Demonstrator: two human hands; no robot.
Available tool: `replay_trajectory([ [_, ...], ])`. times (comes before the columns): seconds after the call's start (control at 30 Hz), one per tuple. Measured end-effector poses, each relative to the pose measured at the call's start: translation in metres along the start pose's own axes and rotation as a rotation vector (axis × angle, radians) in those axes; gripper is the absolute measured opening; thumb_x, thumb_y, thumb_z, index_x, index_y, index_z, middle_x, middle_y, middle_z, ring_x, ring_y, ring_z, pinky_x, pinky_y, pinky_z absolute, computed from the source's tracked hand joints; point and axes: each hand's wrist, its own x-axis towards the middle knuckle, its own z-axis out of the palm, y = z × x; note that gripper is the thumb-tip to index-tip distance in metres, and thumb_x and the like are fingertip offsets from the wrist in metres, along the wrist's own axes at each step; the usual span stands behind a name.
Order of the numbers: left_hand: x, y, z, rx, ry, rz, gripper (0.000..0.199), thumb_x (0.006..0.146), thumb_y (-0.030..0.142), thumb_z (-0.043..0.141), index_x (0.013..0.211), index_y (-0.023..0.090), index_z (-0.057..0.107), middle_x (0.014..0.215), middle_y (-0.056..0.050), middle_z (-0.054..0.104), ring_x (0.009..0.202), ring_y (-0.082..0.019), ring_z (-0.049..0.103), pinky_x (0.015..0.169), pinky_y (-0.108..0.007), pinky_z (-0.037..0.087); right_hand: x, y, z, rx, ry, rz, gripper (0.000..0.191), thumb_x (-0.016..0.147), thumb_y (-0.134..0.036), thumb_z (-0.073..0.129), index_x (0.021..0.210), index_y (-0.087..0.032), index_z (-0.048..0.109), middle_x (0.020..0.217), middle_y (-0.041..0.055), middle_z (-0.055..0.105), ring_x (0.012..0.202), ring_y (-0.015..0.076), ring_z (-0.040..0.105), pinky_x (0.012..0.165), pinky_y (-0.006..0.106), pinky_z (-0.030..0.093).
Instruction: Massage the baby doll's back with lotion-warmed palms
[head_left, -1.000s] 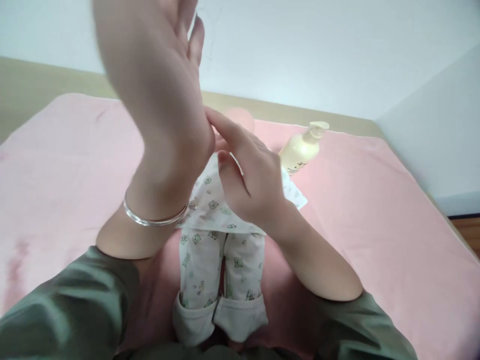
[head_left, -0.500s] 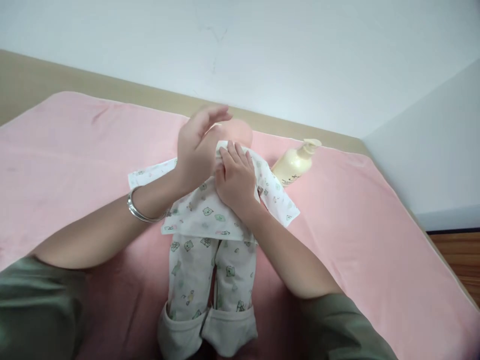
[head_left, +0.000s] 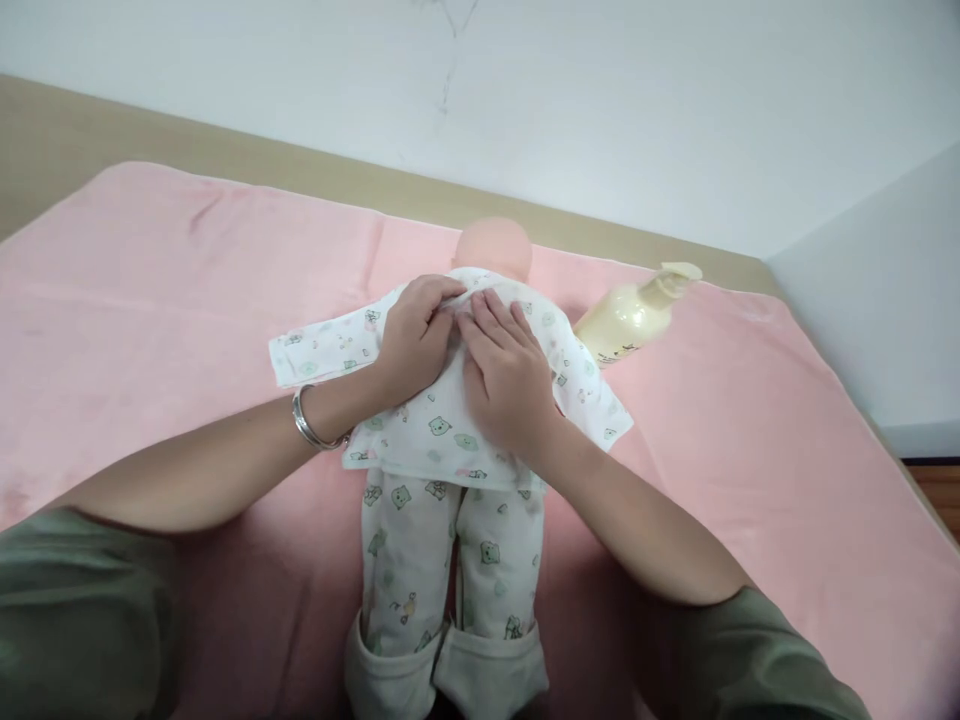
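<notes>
A baby doll (head_left: 496, 246) lies on a pink sheet, its bare round head at the far end and its face out of sight. It wears a white shirt (head_left: 442, 440) printed with small green animals, and matching trousers (head_left: 491, 560) with folded cuffs. My left hand (head_left: 420, 335), a silver bangle on its wrist, rests on the upper part of the shirt with fingers extended. Beside it my right hand (head_left: 508, 375) lies flat on the shirt, fingertips pointing to the doll's head. The two hands nearly meet at the middle.
A cream pump bottle (head_left: 626, 315) is just right of the doll's right-hand sleeve, partly hidden by it. The pink sheet (head_left: 187, 290) covers a wooden surface (head_left: 247, 150) whose far side meets a white wall (head_left: 600, 110).
My left hand has come down from above the doll's head and shoulder onto the shirt. My right hand stays on the shirt. The whole view has shifted slightly.
</notes>
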Motion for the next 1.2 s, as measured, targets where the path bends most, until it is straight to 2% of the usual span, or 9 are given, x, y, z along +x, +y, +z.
replay_trajectory([
  [0.17, -0.002, -0.002, -0.003, -0.026, -0.016, -0.018, 0.033, 0.092, 0.015, 0.044, 0.109, 0.022, 0.071, 0.12, -0.005, 0.079, 0.116, -0.019, 0.072, 0.109, -0.037, 0.059, -0.005, -0.013, -0.01, 0.007, -0.119, -0.029, 0.057, 0.105, -0.02, 0.031, 0.153, -0.004, 0.057, 0.165, 0.0117, 0.051, 0.162, 0.0268, 0.038, 0.141, 0.053, 0.021],
  [0.3, -0.002, -0.005, -0.003, -0.017, -0.004, 0.01, 0.036, 0.089, 0.013, 0.046, 0.111, 0.022, 0.073, 0.119, -0.004, 0.08, 0.115, -0.019, 0.073, 0.108, -0.037, 0.06, 0.016, 0.018, -0.014, 0.052, -0.286, 0.113, 0.059, 0.107, -0.029, 0.036, 0.164, -0.012, 0.044, 0.176, 0.0083, 0.033, 0.169, 0.0265, 0.022, 0.141, 0.058, 0.014],
  [0.43, -0.003, -0.007, -0.004, 0.005, -0.04, 0.009, 0.034, 0.093, 0.017, 0.048, 0.117, 0.021, 0.073, 0.128, -0.005, 0.078, 0.124, -0.021, 0.071, 0.115, -0.039, 0.057, 0.034, 0.048, -0.017, 0.031, -0.336, 0.306, 0.067, 0.109, -0.038, 0.037, 0.169, -0.01, 0.029, 0.18, 0.0119, 0.017, 0.17, 0.0311, 0.014, 0.139, 0.063, 0.013],
  [0.6, -0.005, -0.01, -0.004, 0.006, -0.04, 0.023, 0.033, 0.097, 0.02, 0.047, 0.118, 0.024, 0.072, 0.13, -0.003, 0.077, 0.125, -0.021, 0.07, 0.116, -0.041, 0.056, 0.022, 0.014, -0.027, -0.122, -0.368, 0.373, 0.069, 0.111, -0.036, 0.034, 0.169, 0.001, 0.026, 0.176, 0.024, 0.023, 0.167, 0.0382, 0.022, 0.137, 0.063, 0.021],
  [0.77, -0.006, -0.017, -0.003, -0.025, -0.039, 0.03, 0.031, 0.105, 0.031, 0.045, 0.118, 0.025, 0.072, 0.13, -0.003, 0.077, 0.126, -0.021, 0.07, 0.116, -0.041, 0.056, -0.006, -0.036, -0.031, -0.145, -0.347, 0.111, 0.064, 0.107, -0.025, 0.039, 0.166, 0.001, 0.034, 0.175, 0.0228, 0.026, 0.167, 0.0399, 0.021, 0.138, 0.062, 0.02],
  [0.83, -0.006, -0.02, -0.003, -0.058, -0.014, 0.022, 0.033, 0.108, 0.039, 0.044, 0.117, 0.025, 0.073, 0.128, -0.004, 0.078, 0.124, -0.02, 0.071, 0.115, -0.041, 0.057, -0.005, -0.032, -0.029, -0.083, -0.362, -0.018, 0.062, 0.106, -0.022, 0.038, 0.164, -0.001, 0.039, 0.175, 0.0181, 0.029, 0.168, 0.0354, 0.022, 0.14, 0.06, 0.016],
  [0.93, -0.006, -0.02, -0.004, -0.081, 0.001, 0.024, 0.04, 0.11, 0.048, 0.041, 0.118, 0.026, 0.073, 0.124, -0.003, 0.079, 0.12, -0.019, 0.072, 0.111, -0.041, 0.059, 0.011, -0.002, -0.025, 0.029, -0.394, -0.078, 0.057, 0.105, -0.024, 0.036, 0.159, -0.013, 0.051, 0.175, 0.0077, 0.034, 0.168, 0.0269, 0.024, 0.142, 0.056, 0.012],
  [1.07, -0.005, -0.017, -0.004, -0.04, -0.038, 0.045, 0.039, 0.11, 0.044, 0.04, 0.121, 0.025, 0.071, 0.129, -0.005, 0.077, 0.124, -0.02, 0.07, 0.114, -0.04, 0.057, 0.029, 0.033, -0.017, 0.074, -0.331, 0.108, 0.066, 0.105, -0.034, 0.041, 0.167, -0.012, 0.037, 0.178, 0.0088, 0.027, 0.169, 0.0281, 0.019, 0.14, 0.059, 0.013],
  [1.2, -0.005, -0.014, -0.005, -0.001, -0.041, 0.022, 0.035, 0.106, 0.036, 0.041, 0.119, 0.024, 0.072, 0.129, -0.005, 0.077, 0.124, -0.02, 0.07, 0.115, -0.039, 0.056, 0.023, 0.021, -0.01, 0.005, -0.229, 0.295, 0.069, 0.106, -0.037, 0.039, 0.167, -0.006, 0.033, 0.178, 0.0159, 0.025, 0.168, 0.0326, 0.021, 0.138, 0.062, 0.018],
])
